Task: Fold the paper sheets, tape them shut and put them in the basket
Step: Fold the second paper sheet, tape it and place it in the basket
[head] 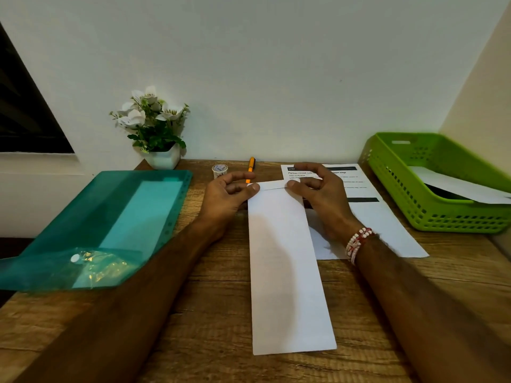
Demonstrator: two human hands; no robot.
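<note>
Wooden bench (215,313), bare grain at near edge. Folded paper strip (287,272), white, long, flat on bench at centre, running away from near edge. Teal plastic folder (110,222), left, overhanging bench edge. Bead bracelet (358,243), right wrist. Left grip (226,194), fingers curled, thumb pinching far left corner of strip. Right grip (318,194), fingers curled, thumb pinching far right corner, over printed sheet (381,217) partly under strip. Green basket (431,217), right, folded white paper (456,186) inside. Tape roll (219,170) and orange pen (251,168), beyond grips. Potted white flowers (154,125), far left, against wall.
</note>
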